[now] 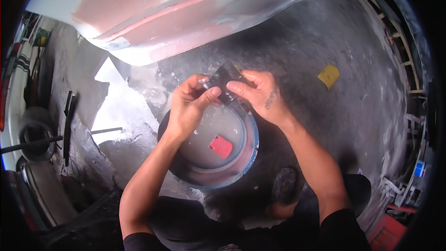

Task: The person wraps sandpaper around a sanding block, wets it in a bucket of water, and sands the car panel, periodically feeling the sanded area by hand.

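Observation:
Between both hands is a dark, wet-looking piece of sandpaper [226, 77], held above a round basin. My left hand [187, 107] pinches its left edge, thumb on top and fingers behind. On the other side, my right hand [264, 96] grips it with the thumb pressed on its face. The fingers under the sheet are partly hidden. Below sits the blue-rimmed basin [254, 155] of cloudy water, with a red block [220, 146] inside it.
A white vehicle body panel [195, 11] with pinkish patches overhangs the top. A yellow piece [329, 75] lies on the grey floor [320, 116] at right. Dark bars [68, 128] and a tire [37, 132] are at left; a red object [389, 232] is lower right.

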Motion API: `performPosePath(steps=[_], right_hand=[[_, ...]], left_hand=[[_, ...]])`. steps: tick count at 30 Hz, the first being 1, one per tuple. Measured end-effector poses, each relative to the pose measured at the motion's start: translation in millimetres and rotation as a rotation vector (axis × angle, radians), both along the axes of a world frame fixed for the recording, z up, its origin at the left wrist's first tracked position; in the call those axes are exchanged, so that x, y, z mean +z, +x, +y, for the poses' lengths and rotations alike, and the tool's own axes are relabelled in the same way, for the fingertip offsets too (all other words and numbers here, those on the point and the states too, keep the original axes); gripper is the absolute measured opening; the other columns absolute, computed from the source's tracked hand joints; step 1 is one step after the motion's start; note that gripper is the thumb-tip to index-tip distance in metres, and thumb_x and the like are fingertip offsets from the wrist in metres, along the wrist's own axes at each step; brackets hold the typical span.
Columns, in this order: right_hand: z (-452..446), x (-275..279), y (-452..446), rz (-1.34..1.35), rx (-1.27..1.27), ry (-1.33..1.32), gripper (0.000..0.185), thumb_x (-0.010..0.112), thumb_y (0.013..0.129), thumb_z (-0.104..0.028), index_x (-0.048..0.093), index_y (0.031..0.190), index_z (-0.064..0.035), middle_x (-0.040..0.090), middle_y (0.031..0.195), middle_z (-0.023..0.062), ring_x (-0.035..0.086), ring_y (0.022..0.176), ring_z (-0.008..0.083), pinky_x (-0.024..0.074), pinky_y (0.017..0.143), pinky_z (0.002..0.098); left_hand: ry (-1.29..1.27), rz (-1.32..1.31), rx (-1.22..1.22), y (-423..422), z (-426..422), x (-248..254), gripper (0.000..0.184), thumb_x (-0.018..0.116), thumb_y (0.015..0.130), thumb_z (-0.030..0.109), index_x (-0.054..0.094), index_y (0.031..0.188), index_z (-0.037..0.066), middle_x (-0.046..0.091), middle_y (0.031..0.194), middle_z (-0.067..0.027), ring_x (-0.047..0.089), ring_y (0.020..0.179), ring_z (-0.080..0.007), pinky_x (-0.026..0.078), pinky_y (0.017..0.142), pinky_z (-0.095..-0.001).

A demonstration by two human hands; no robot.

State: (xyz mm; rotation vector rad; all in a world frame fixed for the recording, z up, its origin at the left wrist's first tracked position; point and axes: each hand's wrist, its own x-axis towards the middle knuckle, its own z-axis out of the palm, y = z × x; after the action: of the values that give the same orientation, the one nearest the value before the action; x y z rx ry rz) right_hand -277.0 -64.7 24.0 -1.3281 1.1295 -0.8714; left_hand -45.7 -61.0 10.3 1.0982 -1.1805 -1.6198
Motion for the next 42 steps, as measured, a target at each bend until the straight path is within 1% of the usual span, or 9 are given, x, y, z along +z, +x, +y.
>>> performPosePath(steps=[7,8,11,18,28,34,36,40,42], right_hand=[[10.5,-6.1,9.1,0.166,-0.387,-0.332,0.019,0.080,0.102,-0.004,0.078,0.118,0.0055,0.078,0.115,0.0067,0.072,0.095,0.0101,0.0580,0.085,0.0285],[15.1,-4.3,12.0,0.200,-0.395,-0.388,0.025,0.080,0.101,-0.007,0.076,0.123,0.0047,0.082,0.109,0.0175,0.078,0.096,0.0202,0.0602,0.086,0.0349],[27.7,3.1,19.4,0.330,-0.305,-0.483,0.024,0.080,0.101,-0.006,0.077,0.121,0.0046,0.082,0.107,0.0177,0.079,0.095,0.0222,0.0608,0.086,0.0360],[14.1,2.6,12.2,0.029,-0.081,-0.408,0.023,0.076,0.103,-0.006,0.076,0.123,0.0062,0.077,0.124,0.0153,0.075,0.104,0.0208,0.0602,0.089,0.0339],[7.2,10.8,11.0,-0.131,-0.227,-0.184,0.028,0.076,0.106,-0.007,0.075,0.132,0.0045,0.079,0.124,0.0097,0.073,0.106,0.0141,0.0603,0.093,0.0319],[4.6,12.2,7.2,-0.019,-0.188,-0.125,0.028,0.077,0.107,-0.005,0.074,0.133,0.0045,0.079,0.117,0.0050,0.071,0.104,0.0085,0.0570,0.090,0.0258],[3.8,15.7,13.2,0.065,-0.284,-0.234,0.022,0.080,0.104,-0.011,0.078,0.118,0.0047,0.082,0.104,0.0066,0.073,0.098,0.0111,0.0584,0.086,0.0299],[8.2,15.4,21.0,0.072,-0.292,-0.279,0.019,0.080,0.103,-0.009,0.077,0.116,0.0043,0.081,0.107,0.0071,0.073,0.096,0.0118,0.0584,0.086,0.0301],[5.1,5.8,22.1,0.168,-0.327,-0.497,0.020,0.082,0.102,-0.009,0.077,0.115,0.0039,0.079,0.111,0.0068,0.072,0.094,0.0121,0.0586,0.086,0.0307]], left_hand=[[-0.020,-0.006,0.241,-20.8,7.0,-15.9,0.037,0.085,0.104,0.018,0.072,0.131,-0.004,0.077,0.120,-0.0109,0.074,0.101,-0.0140,0.061,0.091,-0.0310],[-0.014,0.000,0.246,-19.5,9.9,-12.8,0.037,0.085,0.104,0.018,0.072,0.131,-0.004,0.077,0.120,-0.0109,0.074,0.101,-0.0140,0.061,0.091,-0.0310],[0.102,0.056,0.079,-17.2,13.5,-5.0,0.045,0.088,0.102,0.022,0.071,0.133,-0.005,0.076,0.123,-0.0134,0.075,0.103,-0.0160,0.061,0.093,-0.0317],[-0.079,0.034,0.131,-15.9,16.2,4.8,0.047,0.089,0.100,0.015,0.067,0.138,-0.002,0.076,0.121,-0.0104,0.073,0.115,-0.0178,0.061,0.098,-0.0318],[0.075,0.244,0.189,-18.5,6.1,5.8,0.036,0.085,0.101,0.005,0.069,0.133,0.000,0.075,0.114,-0.0083,0.074,0.107,-0.0177,0.066,0.093,-0.0330],[-0.025,0.108,0.203,-15.9,5.6,-11.1,0.032,0.083,0.104,0.010,0.070,0.131,-0.001,0.075,0.114,-0.0078,0.074,0.105,-0.0168,0.066,0.089,-0.0331],[-0.001,0.143,0.231,-20.1,7.6,-2.6,0.034,0.086,0.102,0.011,0.071,0.130,-0.002,0.075,0.114,-0.0084,0.074,0.103,-0.0155,0.065,0.087,-0.0314],[-0.001,0.202,0.242,-17.5,7.1,-1.6,0.030,0.086,0.101,0.011,0.072,0.125,-0.001,0.076,0.111,-0.0083,0.074,0.100,-0.0146,0.064,0.086,-0.0308],[-0.021,0.177,0.193,-12.3,6.9,-3.3,0.026,0.085,0.102,0.010,0.072,0.123,0.000,0.077,0.109,-0.0073,0.075,0.099,-0.0147,0.065,0.088,-0.0317]])
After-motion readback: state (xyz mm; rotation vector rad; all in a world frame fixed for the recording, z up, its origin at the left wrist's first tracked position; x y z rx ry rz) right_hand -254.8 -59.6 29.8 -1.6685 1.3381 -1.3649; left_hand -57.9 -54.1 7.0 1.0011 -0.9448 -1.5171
